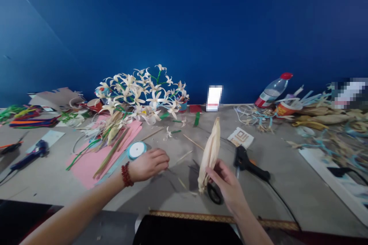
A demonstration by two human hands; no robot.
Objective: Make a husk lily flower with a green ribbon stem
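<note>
Clamps dried husk (211, 151) in right hand (228, 185), holds left hand (149, 164), unclear whether closed, beside ribbon spool (136, 150) at nine o'clock.

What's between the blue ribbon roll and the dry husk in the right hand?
The head view shows the left hand and, nearer the husk, a thin pale strip on the tabletop.
</note>
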